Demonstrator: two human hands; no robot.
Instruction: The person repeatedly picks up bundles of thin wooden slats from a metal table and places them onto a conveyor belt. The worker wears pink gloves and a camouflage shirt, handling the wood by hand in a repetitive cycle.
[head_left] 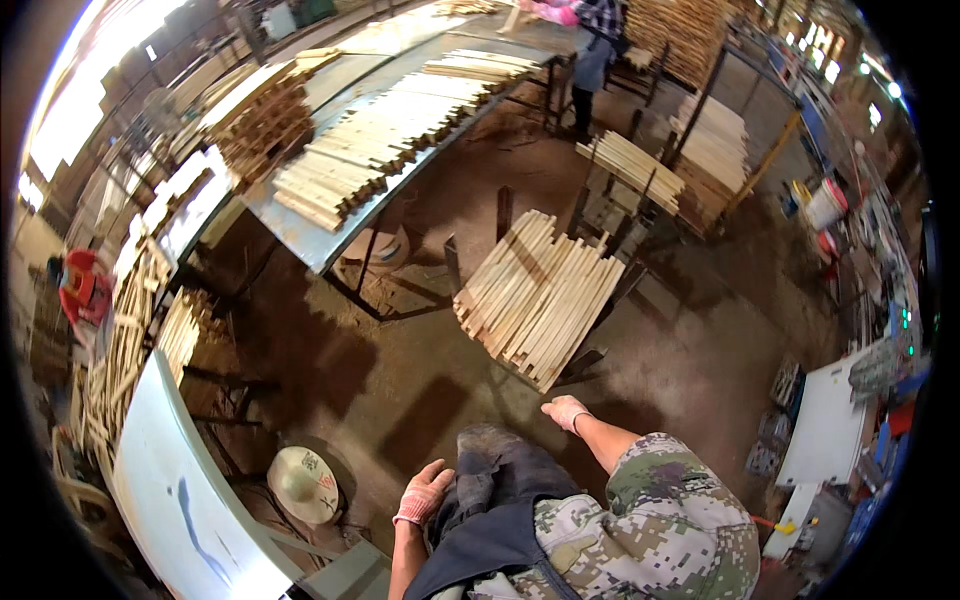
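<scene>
Head view, the only one: I am on the workshop floor facing a stack of pale wooden strips (540, 290), which lies lengthwise toward me on a low metal rack (452, 262), between its upright posts; the strip ends at the rack's near side are uneven. My right hand (568, 411), in a light glove, is out in front, appearing just short of the stack's near corner, with a gap visible between. Its fingers are curled in; whether they are pressed together or pinching something thin I cannot tell, though nothing sticks out of them. My left hand (428, 492), gloved too, hangs low beside my dark apron (500, 515), fingers loosely bent and a little spread, no object seen in it. Beyond, ahead and to the left, a long surface (300, 235) carries a row of slats (375, 150) along its right edge, starting near its near corner; a pile of wooden pieces (265, 130) is by its left edge. A co-worker (595, 40) stands at its far end. Assessment: step in hand looks like the approach to the strips, with no grip made. Handling them would call for closing the remaining gap, bringing the left hand up level with the right, and spreading the fingers wide enough to span several strips.
</scene>
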